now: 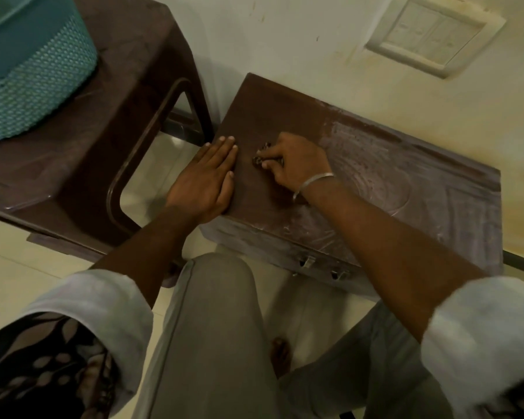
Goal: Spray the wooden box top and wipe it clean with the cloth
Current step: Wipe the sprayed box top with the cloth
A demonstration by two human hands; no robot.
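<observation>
The wooden box [406,182] stands on the floor against the wall, its dark brown top facing up. The left part of the top looks clean and dark; the right part carries pale dusty swirl marks. My left hand [208,176] lies flat with straight fingers on the top's left edge. My right hand [294,163] grips a small bunched dark cloth [262,154] and presses it on the top just right of my left hand. Most of the cloth is hidden under my fingers. No spray bottle is in view.
A brown plastic stool [127,116] stands left of the box, carrying a teal woven basket [34,74]. A switch plate [436,34] sits on the wall behind. My knees and a bare foot [280,355] are on the tiled floor below the box's latches [307,261].
</observation>
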